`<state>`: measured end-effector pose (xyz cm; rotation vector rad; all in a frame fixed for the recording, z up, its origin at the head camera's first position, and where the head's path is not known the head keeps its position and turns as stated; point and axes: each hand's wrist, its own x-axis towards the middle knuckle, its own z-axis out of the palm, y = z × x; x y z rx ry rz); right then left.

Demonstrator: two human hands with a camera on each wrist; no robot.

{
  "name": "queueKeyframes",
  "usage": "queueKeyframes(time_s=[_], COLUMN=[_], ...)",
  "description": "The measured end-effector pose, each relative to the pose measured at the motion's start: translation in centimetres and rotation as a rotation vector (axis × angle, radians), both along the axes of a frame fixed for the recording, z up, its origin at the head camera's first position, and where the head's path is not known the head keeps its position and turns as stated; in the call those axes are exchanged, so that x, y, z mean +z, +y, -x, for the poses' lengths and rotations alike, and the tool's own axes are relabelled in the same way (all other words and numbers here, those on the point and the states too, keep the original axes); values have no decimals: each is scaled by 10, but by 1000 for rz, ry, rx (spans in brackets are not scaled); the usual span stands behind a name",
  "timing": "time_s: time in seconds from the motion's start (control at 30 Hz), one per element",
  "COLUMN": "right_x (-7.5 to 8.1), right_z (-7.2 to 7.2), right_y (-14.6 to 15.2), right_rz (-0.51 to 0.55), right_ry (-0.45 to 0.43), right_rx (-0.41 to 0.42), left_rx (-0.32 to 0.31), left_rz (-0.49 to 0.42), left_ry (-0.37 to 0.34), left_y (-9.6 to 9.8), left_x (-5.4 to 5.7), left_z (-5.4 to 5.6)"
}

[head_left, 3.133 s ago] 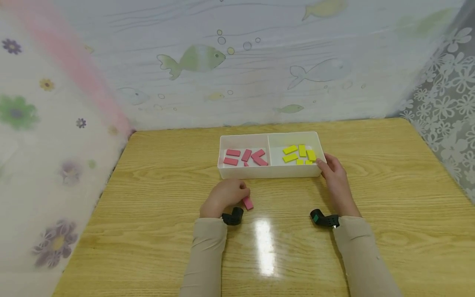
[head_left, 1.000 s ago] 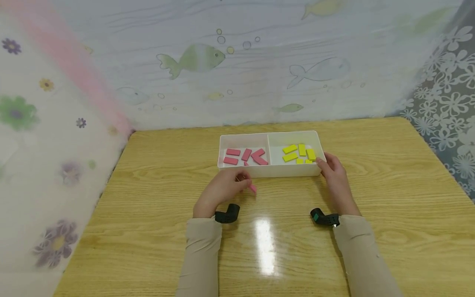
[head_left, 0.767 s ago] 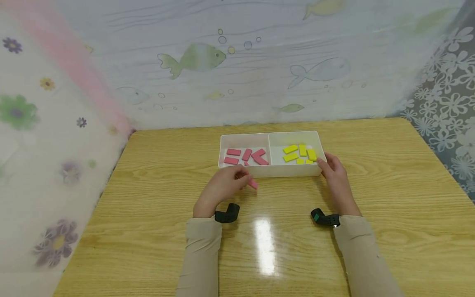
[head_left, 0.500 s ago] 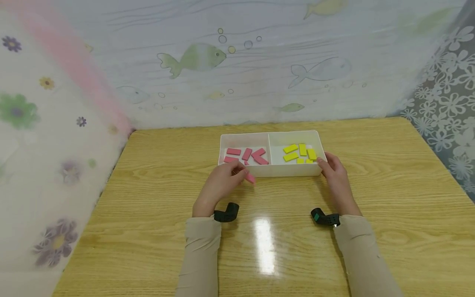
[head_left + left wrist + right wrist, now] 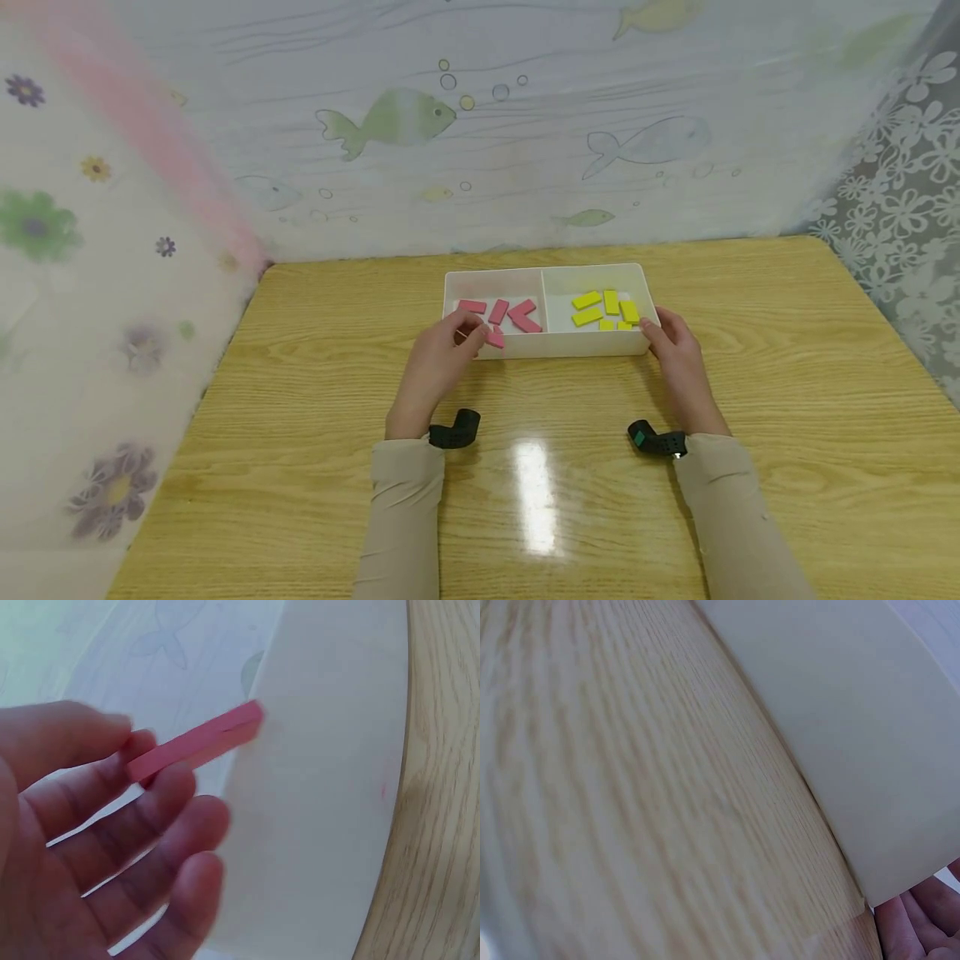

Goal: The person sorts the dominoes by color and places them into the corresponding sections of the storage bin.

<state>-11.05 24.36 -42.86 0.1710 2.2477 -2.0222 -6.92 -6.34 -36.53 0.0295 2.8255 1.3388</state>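
Observation:
A white two-compartment box (image 5: 577,345) stands on the table. Its left compartment holds several pink blocks (image 5: 498,312) and its right one several yellow blocks (image 5: 587,317). My left hand (image 5: 435,362) pinches a flat pink block (image 5: 202,742) between thumb and index fingertip, while the other fingers are loosely bent. In the head view this block overlaps the front rim of the left compartment. At the box's front right corner my right hand (image 5: 681,367) grips the wall, thumb at the rim. Only some of its fingers (image 5: 907,926) show in the right wrist view, beside the box wall.
The wood-grain table (image 5: 315,375) spreads around the box. Behind it rises a wall (image 5: 517,175) printed with fish, and a flowered wall (image 5: 90,333) stands to the left. Black camera mounts (image 5: 457,430) are worn on both wrists.
My left hand has lifted the pink block from the table in front of the box and brought it up and leftward to the front rim. The right hand stays at the corner.

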Motion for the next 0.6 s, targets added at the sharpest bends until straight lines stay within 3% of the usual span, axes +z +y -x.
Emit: queueKeyframes(time_s=[0.1, 0.33, 0.6], right_x=[3, 3, 4], right_z=[-16, -17, -17], right_y=[19, 19, 19], right_rz=[-8, -21, -19], right_ry=[3, 9, 0], right_rx=[60, 64, 63], left_rx=[91, 151, 142], left_rz=[-10, -53, -70], left_ry=[53, 116, 112], left_y=[23, 22, 19], left_x=[5, 8, 6], left_z=[-34, -34, -34])
